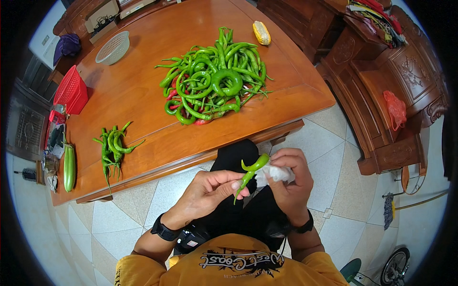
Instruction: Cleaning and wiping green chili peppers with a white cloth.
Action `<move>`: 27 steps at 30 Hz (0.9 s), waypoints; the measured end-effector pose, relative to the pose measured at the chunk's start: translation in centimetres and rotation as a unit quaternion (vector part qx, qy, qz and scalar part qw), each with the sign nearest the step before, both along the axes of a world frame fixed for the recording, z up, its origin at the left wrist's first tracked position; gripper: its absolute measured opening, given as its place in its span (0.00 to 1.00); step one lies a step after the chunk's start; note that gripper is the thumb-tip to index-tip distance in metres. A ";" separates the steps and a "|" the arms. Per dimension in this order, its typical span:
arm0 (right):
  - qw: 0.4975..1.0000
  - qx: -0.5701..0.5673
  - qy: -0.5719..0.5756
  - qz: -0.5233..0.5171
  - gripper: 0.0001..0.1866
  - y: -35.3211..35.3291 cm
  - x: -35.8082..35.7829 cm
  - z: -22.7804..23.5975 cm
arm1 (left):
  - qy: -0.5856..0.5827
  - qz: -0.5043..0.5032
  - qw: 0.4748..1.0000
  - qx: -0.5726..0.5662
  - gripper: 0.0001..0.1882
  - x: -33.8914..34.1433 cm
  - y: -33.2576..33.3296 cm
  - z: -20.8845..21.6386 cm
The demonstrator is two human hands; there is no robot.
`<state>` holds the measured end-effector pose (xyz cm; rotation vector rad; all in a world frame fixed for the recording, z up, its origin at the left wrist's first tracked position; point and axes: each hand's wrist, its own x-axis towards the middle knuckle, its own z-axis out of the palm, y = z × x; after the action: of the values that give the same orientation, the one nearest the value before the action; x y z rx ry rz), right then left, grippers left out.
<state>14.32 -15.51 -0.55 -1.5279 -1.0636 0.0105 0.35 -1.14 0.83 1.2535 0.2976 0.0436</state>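
Observation:
A curved green chili pepper (249,172) is in front of me, above my lap and just off the table's near edge. The fingers and thumb of my left hand (206,191) are closed on its lower, thinner part. My right hand (293,188) grips a crumpled white cloth or tissue (276,175), pressed close against the pepper's thicker upper end. Beyond my hands, a large heap of green chili peppers (226,82) with some red ones lies on the wooden table (143,90). A smaller bunch of green peppers (114,147) rests apart, near the front left edge.
At the left stand a red basket (72,91) and a long light-green vegetable (69,168). A pale colander (113,48) sits farther back. A yellow corn cob (261,33) lies beyond the heap. Carved wooden furniture (377,90) with a red plastic bag (395,110) is to the right.

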 end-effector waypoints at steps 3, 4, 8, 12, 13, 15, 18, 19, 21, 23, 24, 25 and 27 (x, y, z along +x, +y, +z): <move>0.999 0.016 0.017 -0.036 0.16 -0.2 0.1 0.1 | 0.007 -0.006 1.000 -0.001 0.14 0.1 0.0 -0.2; 0.999 0.016 0.017 -0.036 0.16 -0.2 0.1 0.2 | 0.005 -0.007 1.000 -0.002 0.13 0.1 0.0 -0.2; 1.000 0.012 -0.004 -0.004 0.14 -0.1 -0.3 0.5 | 0.014 0.013 1.000 -0.012 0.13 0.2 -0.1 -0.2; 0.999 0.003 -0.026 0.037 0.14 0.1 -0.7 0.6 | -0.012 0.016 1.000 0.021 0.12 0.3 -0.1 -0.4; 0.999 0.003 -0.026 0.037 0.14 0.1 -0.8 0.6 | -0.016 0.022 0.999 0.033 0.11 0.3 -0.1 -0.4; 0.998 -0.007 -0.021 0.063 0.15 0.1 -0.9 0.4 | -0.010 0.037 0.999 0.024 0.11 0.4 -0.2 -0.1; 0.997 -0.018 -0.021 0.078 0.15 -0.1 -0.9 0.2 | -0.001 0.067 0.997 0.042 0.11 0.2 -0.1 -0.4; 0.996 -0.023 -0.024 0.081 0.15 -0.3 -0.8 0.3 | 0.001 0.080 0.994 0.068 0.11 0.1 0.0 -0.5; 0.997 -0.016 -0.028 0.074 0.13 -0.6 -0.6 0.7 | -0.009 0.097 0.991 0.091 0.11 0.2 0.0 -0.1; 0.997 -0.008 -0.032 0.067 0.12 -0.6 -0.5 0.8 | -0.004 0.115 0.982 0.148 0.12 0.1 0.2 -0.2; 0.999 0.002 -0.035 0.027 0.13 -0.7 -0.5 0.8 | -0.004 0.115 0.982 0.148 0.12 0.1 0.2 -0.2; 0.999 0.012 -0.037 -0.013 0.15 -0.7 -0.5 0.8 | -0.010 0.119 0.977 0.179 0.11 0.1 0.1 -0.1; 0.999 0.008 -0.037 -0.033 0.15 -0.6 -0.2 0.7 | -0.017 0.122 0.970 0.209 0.10 0.0 0.0 0.0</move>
<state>14.13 -16.10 0.16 -1.5583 -1.0689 -0.0994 0.37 -1.19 0.84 1.6262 0.4261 0.3551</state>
